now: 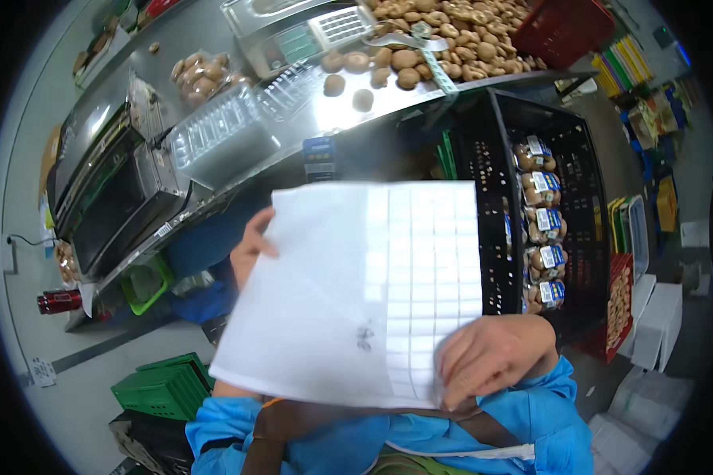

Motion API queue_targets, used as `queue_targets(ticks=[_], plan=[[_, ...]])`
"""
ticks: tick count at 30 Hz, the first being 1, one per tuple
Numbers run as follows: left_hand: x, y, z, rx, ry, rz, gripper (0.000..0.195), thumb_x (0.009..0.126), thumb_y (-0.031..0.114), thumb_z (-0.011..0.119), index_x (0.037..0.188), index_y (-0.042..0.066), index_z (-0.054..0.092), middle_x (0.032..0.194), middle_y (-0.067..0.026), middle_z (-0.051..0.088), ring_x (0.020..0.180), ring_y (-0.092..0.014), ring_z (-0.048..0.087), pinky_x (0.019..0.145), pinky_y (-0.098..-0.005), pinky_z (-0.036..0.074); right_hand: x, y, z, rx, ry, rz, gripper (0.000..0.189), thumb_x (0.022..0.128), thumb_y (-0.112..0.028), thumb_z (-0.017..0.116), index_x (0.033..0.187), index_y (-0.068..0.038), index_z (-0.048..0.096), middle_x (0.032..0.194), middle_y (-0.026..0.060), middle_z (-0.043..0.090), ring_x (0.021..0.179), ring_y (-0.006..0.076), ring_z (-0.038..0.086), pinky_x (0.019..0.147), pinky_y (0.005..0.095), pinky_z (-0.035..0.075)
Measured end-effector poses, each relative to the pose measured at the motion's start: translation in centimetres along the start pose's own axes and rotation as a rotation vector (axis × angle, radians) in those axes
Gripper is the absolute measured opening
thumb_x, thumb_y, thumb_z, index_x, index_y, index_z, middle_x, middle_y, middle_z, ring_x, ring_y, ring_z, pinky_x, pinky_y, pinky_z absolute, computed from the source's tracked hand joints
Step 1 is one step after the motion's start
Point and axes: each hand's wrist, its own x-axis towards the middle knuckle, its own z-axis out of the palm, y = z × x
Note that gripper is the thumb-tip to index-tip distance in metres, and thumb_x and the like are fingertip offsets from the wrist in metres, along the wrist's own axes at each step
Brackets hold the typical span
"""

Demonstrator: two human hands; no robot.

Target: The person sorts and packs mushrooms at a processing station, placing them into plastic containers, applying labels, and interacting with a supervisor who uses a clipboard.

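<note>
A large sheet of white paper (333, 285) with a printed grid on its right part and a small handwritten mark is held up in front of my body. My left hand (254, 246) grips its left edge, with the fingertips over the front and the rest partly behind the sheet. At the lower right corner, my right hand (493, 356) pinches the paper between thumb and fingers. Both arms wear light blue sleeves. The sheet hides my left forearm and part of the floor below the table.
A steel table (297, 133) carries loose mushrooms (463, 35), a scale (309, 35), clear plastic trays (220, 133) and a wrapping machine (113, 184). On the right stands a black crate (588, 178) with packed mushrooms (543, 219). Green crates (160, 389) lie at lower left.
</note>
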Motion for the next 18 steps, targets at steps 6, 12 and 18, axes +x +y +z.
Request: queue_targets(ticks=[6,12,18], plan=[[6.7,3.3,10.6,-0.197,-0.053,0.003,0.023,0.072,-0.007,0.062,0.061,0.005,0.046,0.132,-0.0135,0.046,0.115,-0.037,0.053,0.089,-0.0519,0.052,-5.4,-3.8,-0.7,-0.262,0.164,0.079,0.021,0.077,0.002,0.060,0.094,-0.006,0.068,0.085,0.0035,0.067,0.078,0.0213,0.062,0.068,0.0303,0.051],[12.6,2.3,12.2,0.079,-0.166,0.219,0.026,0.078,0.010,0.068,0.058,0.005,0.052,0.123,-0.0143,0.053,0.110,-0.028,0.057,0.088,-0.0401,0.049,-8.2,-1.7,-3.6,-0.098,0.478,-0.124,0.018,0.072,-0.003,0.066,0.090,-0.001,0.069,0.088,0.0110,0.068,0.075,0.0247,0.064,0.067,0.0327,0.052],[19.4,5.9,20.6,0.767,-0.386,0.343,0.013,0.070,0.014,0.052,0.064,0.004,0.057,0.065,-0.0214,0.055,0.061,-0.039,0.054,0.056,-0.0461,0.041,-9.2,-4.1,-1.8,-0.595,1.667,0.413,0.066,0.058,-0.002,0.069,0.122,0.004,0.052,0.114,0.0175,0.061,0.112,0.0257,0.056,0.094,0.0362,0.045]])
